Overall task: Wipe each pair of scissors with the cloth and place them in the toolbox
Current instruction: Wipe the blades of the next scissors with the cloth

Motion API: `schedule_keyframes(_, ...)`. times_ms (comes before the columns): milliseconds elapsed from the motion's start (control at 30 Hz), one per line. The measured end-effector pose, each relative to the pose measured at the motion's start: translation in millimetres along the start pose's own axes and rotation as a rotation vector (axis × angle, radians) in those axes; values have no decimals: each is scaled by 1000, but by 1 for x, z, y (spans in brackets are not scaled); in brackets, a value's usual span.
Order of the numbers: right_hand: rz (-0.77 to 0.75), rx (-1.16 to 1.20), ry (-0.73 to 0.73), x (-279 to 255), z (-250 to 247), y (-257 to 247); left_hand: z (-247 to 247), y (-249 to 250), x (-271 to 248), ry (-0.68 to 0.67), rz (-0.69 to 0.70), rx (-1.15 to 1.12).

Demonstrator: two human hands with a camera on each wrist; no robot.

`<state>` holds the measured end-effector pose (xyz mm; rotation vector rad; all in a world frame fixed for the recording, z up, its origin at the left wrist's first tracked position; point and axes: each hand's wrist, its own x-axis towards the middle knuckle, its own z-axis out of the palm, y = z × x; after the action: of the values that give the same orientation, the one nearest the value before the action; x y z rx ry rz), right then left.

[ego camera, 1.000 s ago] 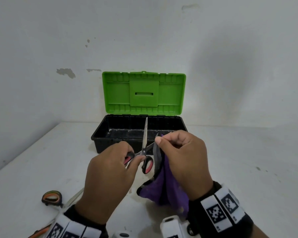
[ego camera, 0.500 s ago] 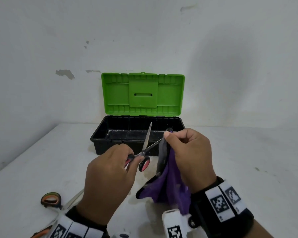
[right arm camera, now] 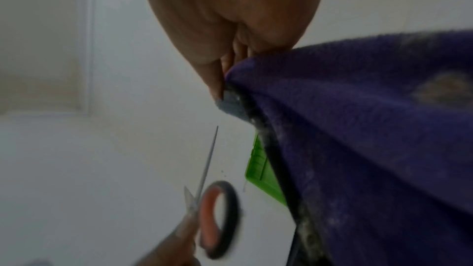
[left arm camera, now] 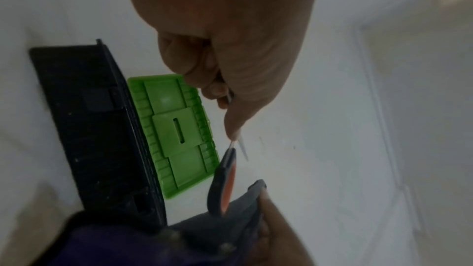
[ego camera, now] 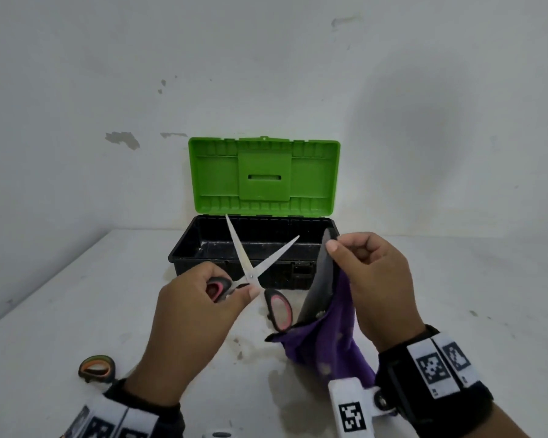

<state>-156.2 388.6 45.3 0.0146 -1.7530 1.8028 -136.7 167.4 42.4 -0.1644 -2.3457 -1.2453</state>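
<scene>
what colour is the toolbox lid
Bright green; the lid stands open above the black box. Head view shows it best.

Soft even light in head view, wrist views dim, blurred, edge-warped

colour rundown: toolbox has a black base and a bright green lid. The scissors have silvery blades and black handles lined in pinkish red (looks more orange on the wrist cams). Cloth is purple with pale specks and a dark grey-black edge. 2nd scissors' handle is dark with orange inside. Wristbands are black with white tags carrying black square patterns. Table and wall are off-white.
</scene>
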Motion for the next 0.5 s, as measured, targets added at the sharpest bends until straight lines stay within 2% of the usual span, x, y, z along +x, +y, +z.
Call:
schedule_keyframes(100,-154,-112,-207,-12,-2,-4,0,-2,3,-113,-113,-214)
schedule_keyframes(200,-229,-159,-291,-23,2,-6,4,1,3,-219,-180,-369)
schedule_keyframes(333,-191,-118,-306,-29,9,-6,8,8,2,-274,-160,-441)
schedule_keyframes(500,-96,-25,-278,-33,11,-10,9,14,-4,-237,-62,-376)
